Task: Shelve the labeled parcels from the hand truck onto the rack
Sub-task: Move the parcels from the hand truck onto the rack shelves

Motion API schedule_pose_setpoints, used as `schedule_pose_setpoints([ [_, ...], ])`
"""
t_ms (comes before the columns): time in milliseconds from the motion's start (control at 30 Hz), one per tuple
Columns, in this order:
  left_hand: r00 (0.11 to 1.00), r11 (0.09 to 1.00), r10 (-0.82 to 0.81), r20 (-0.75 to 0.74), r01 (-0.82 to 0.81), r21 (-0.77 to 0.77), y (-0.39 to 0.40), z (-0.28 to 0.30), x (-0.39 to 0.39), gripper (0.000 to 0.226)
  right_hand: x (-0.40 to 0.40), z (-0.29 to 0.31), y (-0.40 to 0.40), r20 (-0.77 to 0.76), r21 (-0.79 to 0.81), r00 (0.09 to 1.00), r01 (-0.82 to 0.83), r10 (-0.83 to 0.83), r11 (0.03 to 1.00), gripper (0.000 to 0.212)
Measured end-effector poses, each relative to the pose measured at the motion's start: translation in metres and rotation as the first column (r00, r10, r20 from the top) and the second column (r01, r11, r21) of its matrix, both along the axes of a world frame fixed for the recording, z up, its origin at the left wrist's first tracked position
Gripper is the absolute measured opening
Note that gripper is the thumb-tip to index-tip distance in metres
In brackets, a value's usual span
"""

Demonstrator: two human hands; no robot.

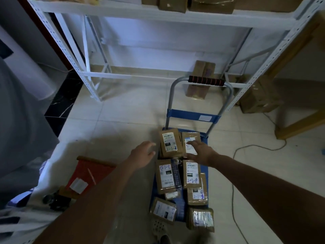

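Note:
A blue hand truck [193, 115] stands on the floor tiles with several brown labeled parcels on its deck. A parcel marked 2-1-3 [170, 142] lies at the deck's far end, beside another parcel [190, 138]. My right hand [200, 152] reaches over that second parcel with fingers spread, holding nothing. My left hand [143, 154] hovers open just left of the 2-1-3 parcel. Nearer lie parcels marked 2-2-19 [192, 174] and 2-1-2 [166, 176]. The white metal rack [158, 20] stands behind the truck.
Brown boxes sit on the rack's upper shelf [211, 4] and one box leans under it [202, 78]. A red box [88, 175] lies on the floor at left. A cable [233, 191] trails on the tiles at right. A wooden frame [299, 124] stands at far right.

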State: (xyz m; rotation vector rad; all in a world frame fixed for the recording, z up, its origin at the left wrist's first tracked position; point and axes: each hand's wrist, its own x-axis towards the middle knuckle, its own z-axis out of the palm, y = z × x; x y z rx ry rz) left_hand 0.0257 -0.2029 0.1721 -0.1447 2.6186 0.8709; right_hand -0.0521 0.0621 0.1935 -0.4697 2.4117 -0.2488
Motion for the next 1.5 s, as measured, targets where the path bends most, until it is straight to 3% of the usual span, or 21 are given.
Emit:
schedule_pose_setpoints([
  [300, 0.998, 0.999, 0.029, 0.061, -0.031, 0.026, 0.005, -0.089, -0.045, 0.043, -0.031, -0.088, 0.001, 0.096, -0.019, 0.992, 0.084, -0.082, 0.996, 0.07],
  [467, 0.991, 0.992, 0.113, 0.077, -0.117, 0.039, 0.015, -0.144, -0.063, 0.045, -0.047, -0.134, -0.006, 0.146, -0.089, 0.984, 0.112, -0.098, 0.99, 0.06],
  [700, 0.957, 0.952, 0.28, 0.081, -0.288, 0.104, 0.045, -0.218, -0.086, 0.054, -0.069, -0.206, -0.001, 0.135, -0.143, 0.982, 0.153, -0.134, 0.978, 0.071],
  [833, 0.904, 0.882, 0.411, 0.117, -0.427, 0.198, 0.06, -0.262, -0.093, 0.053, -0.078, -0.249, 0.007, 0.122, -0.183, 0.981, 0.168, -0.148, 0.969, 0.066],
  [967, 0.798, 0.76, 0.576, 0.18, -0.603, 0.242, 0.077, -0.291, -0.099, 0.056, -0.081, -0.286, 0.013, 0.122, -0.258, 0.971, 0.232, -0.206, 0.938, 0.067],
  [1133, 0.72, 0.619, 0.644, 0.259, -0.689, 0.377, 0.092, -0.321, -0.103, 0.055, -0.079, -0.313, 0.026, 0.165, -0.337, 0.957, 0.283, -0.239, 0.898, 0.075],
  [1333, 0.677, 0.592, 0.7, 0.228, -0.728, 0.345, 0.098, -0.334, -0.108, 0.046, -0.077, -0.323, 0.037, 0.175, -0.315, 0.956, 0.279, -0.233, 0.907, 0.081],
  [1500, 0.614, 0.535, 0.752, 0.238, -0.781, 0.323, 0.102, -0.333, -0.111, 0.039, -0.075, -0.309, 0.033, 0.25, -0.301, 0.955, 0.236, -0.162, 0.924, 0.063],
])
